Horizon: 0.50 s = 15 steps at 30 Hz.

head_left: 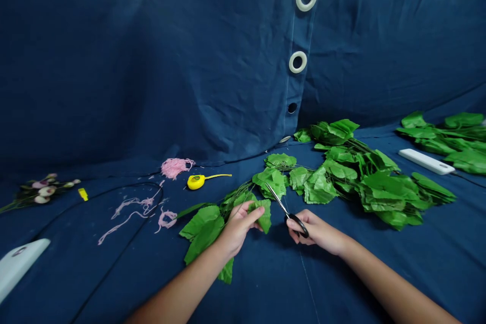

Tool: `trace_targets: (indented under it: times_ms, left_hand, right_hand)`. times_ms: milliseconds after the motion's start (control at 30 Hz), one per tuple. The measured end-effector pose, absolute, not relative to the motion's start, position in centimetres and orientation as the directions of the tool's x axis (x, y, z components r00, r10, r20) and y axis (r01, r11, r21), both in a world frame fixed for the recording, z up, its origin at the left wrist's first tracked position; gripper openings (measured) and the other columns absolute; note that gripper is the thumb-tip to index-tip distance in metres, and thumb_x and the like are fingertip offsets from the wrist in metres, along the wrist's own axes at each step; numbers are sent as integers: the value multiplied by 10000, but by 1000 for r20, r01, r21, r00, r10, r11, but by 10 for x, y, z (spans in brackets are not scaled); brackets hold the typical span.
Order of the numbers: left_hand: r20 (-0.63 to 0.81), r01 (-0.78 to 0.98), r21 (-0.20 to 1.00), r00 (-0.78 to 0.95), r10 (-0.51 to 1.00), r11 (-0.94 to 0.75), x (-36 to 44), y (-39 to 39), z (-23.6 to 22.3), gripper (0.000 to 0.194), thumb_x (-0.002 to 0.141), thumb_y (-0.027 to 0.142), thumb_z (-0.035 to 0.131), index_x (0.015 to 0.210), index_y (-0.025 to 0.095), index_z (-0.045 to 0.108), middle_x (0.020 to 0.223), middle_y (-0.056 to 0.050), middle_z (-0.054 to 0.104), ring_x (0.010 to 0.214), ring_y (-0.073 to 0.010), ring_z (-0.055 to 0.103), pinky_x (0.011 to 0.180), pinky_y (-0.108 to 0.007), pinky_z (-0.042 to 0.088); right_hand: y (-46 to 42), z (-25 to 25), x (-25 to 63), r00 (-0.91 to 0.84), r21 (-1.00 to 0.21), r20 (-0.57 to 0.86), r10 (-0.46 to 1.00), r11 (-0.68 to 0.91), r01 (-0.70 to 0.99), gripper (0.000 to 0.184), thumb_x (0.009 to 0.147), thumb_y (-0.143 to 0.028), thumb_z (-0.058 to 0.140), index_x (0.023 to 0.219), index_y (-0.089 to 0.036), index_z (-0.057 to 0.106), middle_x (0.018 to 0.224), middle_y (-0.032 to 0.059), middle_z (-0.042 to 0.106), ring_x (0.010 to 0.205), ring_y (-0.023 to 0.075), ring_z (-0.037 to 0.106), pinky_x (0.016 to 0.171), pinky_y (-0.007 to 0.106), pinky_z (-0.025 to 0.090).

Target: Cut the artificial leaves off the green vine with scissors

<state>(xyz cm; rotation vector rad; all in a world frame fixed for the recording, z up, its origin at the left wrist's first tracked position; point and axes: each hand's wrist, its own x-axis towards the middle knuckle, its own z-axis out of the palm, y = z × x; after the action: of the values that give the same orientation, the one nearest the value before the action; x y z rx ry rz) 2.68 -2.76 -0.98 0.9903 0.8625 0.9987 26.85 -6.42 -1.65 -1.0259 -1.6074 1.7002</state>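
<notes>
Near the centre, my left hand (243,225) pinches a green artificial leaf (265,216) between thumb and fingers. More leaves (205,230) of the same leafy garland spread under and around that wrist. My right hand (309,230) is closed around the black handles of a pair of scissors (281,201). Their metal blades point up and to the left, over another green leaf (271,182); whether they touch it I cannot tell. A large heap of leafy garland (353,172) lies just beyond and to the right of my right hand.
A yellow tape measure (196,181), pink yarn (176,167) and loose pink strands (142,205) lie left of my hands. Artificial flowers (45,191) rest far left. White devices flank the area, one (427,161) on the right, one (23,266) at left. Blue cloth (152,71) rises behind.
</notes>
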Motion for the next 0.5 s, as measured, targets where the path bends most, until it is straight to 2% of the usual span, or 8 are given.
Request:
trace_targets:
  times_ms: [233, 367, 433, 500]
  left_hand:
    - [-103, -249, 949, 334, 937, 193, 27, -27, -8, 385, 802, 427, 828, 942, 116, 650, 846, -68, 702, 694, -171, 668, 549, -286, 586]
    - [-159, -270, 934, 271, 949, 234, 28, -26, -10, 391, 768, 455, 843, 882, 125, 667, 824, -60, 678, 651, -175, 651, 448, -275, 550]
    - [-182, -297, 922, 230, 956, 247, 28, -26, -11, 385, 739, 442, 868, 859, 127, 681, 868, -69, 679, 690, -186, 666, 460, -284, 565]
    - [-186, -318, 915, 217, 958, 249, 28, -26, -11, 372, 734, 433, 874, 840, 122, 700, 923, -90, 692, 764, -206, 691, 549, -312, 609]
  right_hand:
    - [-61, -22, 271, -521, -988, -129, 844, -65, 139, 615, 915, -644, 643, 708, -64, 637, 548, -19, 426, 467, 28, 310, 464, 179, 171]
    - [-62, -18, 271, -542, -986, -122, 831, -40, 161, 643, 938, -666, 594, 722, -63, 646, 515, -38, 363, 462, 28, 279, 476, 184, 164]
    - [-63, -14, 272, -554, -985, -128, 823, -42, 165, 668, 956, -684, 548, 732, -64, 646, 496, -46, 334, 454, 28, 265, 481, 187, 166]
    - [-63, -10, 273, -561, -985, -131, 817, -45, 164, 686, 968, -694, 516, 735, -62, 644, 493, -46, 335, 454, 28, 268, 488, 188, 174]
